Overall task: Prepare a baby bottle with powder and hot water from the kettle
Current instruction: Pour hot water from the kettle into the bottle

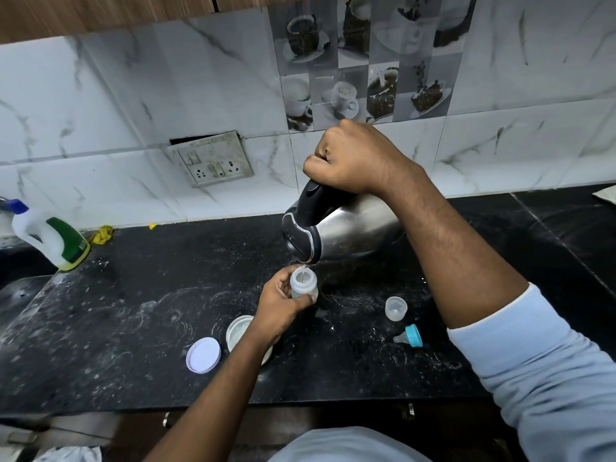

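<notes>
Hot water goes into the bottle (302, 284).
The right hand (353, 158) grips the tilted kettle (336, 228); the left hand (283, 303) holds the bottle, so a wandering stream could scald its fingers.

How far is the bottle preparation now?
Likely done: the powder jar stands open, its lid beside it. In hand: the right hand tilts the kettle, pouring into the bottle that the left hand holds. Left: the teat and clear cap lie on the counter, not fitted.
</notes>
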{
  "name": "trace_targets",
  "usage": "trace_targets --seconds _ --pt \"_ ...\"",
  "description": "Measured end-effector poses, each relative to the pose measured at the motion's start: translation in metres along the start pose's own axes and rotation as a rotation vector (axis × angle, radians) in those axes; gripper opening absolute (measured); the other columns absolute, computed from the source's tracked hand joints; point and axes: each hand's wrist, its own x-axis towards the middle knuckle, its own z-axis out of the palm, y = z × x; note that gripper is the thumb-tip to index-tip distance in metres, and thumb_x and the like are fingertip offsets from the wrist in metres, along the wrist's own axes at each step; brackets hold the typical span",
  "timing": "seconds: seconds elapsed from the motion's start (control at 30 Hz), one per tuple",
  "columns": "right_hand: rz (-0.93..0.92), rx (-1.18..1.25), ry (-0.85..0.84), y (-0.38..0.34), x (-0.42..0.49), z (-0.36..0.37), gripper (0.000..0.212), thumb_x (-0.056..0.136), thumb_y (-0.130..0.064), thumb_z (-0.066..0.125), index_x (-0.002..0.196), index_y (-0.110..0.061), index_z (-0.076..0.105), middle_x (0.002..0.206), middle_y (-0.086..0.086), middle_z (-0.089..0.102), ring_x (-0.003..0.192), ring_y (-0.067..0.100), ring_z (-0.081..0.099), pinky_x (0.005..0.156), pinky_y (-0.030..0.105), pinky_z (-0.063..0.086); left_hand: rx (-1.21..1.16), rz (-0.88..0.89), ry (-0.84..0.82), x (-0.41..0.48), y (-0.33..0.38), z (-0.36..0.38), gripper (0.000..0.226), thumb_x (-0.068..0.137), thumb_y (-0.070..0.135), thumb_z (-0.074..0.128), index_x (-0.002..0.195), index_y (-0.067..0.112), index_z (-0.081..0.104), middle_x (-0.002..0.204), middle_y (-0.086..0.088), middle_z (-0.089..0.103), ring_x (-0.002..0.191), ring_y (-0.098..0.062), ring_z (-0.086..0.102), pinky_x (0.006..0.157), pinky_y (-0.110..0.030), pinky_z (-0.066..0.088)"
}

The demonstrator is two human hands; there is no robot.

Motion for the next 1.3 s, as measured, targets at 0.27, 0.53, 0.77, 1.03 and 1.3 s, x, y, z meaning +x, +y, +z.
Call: trace_targets --seconds 0.27,0.53,0.77,1.03,1.3 --pt "-0.015 0.003 -0.011 -0.003 0.000 -0.002 0.043 0.075 -0.043 0.042 0.048 -0.011 0.032 0.044 0.000 0.022 0.042 0.018 0.022 0.047 0.030 0.019 0.015 0.012 -0.010 0.002 -0.006 -0.003 0.057 0.077 -0.020 0.081 0.119 0.018 0.070 0.108 0.007 0.080 0.102 -0.007 0.074 0.092 -0.024 0.058" --pt "-0.019 0.003 -0.030 -0.006 0.001 0.000 0.043 0.077 -0.041 0.045 0.049 -0.011 0.033 0.044 0.000 0.024 0.043 0.019 0.023 0.047 0.029 0.020 0.019 0.027 -0.017 0.002 -0.008 -0.006 0.057 0.077 -0.020 0.081 0.116 0.020 0.070 0.104 0.010 0.080 0.099 -0.004 0.073 0.087 -0.020 0.057" --pt "-0.021 -0.011 -0.029 -0.007 0.003 0.000 0.043 0.076 -0.043 0.043 0.048 -0.012 0.033 0.043 -0.001 0.024 0.042 0.019 0.024 0.048 0.029 0.021 0.021 0.041 -0.020 0.003 -0.010 -0.007 0.058 0.077 -0.020 0.081 0.116 0.020 0.070 0.105 0.010 0.081 0.100 -0.005 0.073 0.088 -0.020 0.057" --pt "-0.030 -0.032 -0.031 -0.009 0.006 0.000 0.044 0.076 -0.044 0.043 0.048 -0.012 0.033 0.042 -0.001 0.024 0.042 0.019 0.025 0.048 0.028 0.020 0.023 0.052 -0.047 0.005 -0.011 -0.011 0.059 0.076 -0.017 0.083 0.119 0.022 0.071 0.112 0.004 0.080 0.105 -0.010 0.074 0.091 -0.022 0.057" --pt "-0.026 -0.036 -0.035 -0.012 0.006 -0.002 0.043 0.076 -0.043 0.044 0.048 -0.011 0.034 0.043 0.001 0.025 0.042 0.020 0.025 0.047 0.030 0.022 0.033 0.047 -0.049 0.005 -0.015 -0.012 0.060 0.075 -0.017 0.084 0.118 0.023 0.071 0.110 0.007 0.080 0.103 -0.008 0.074 0.092 -0.022 0.057"
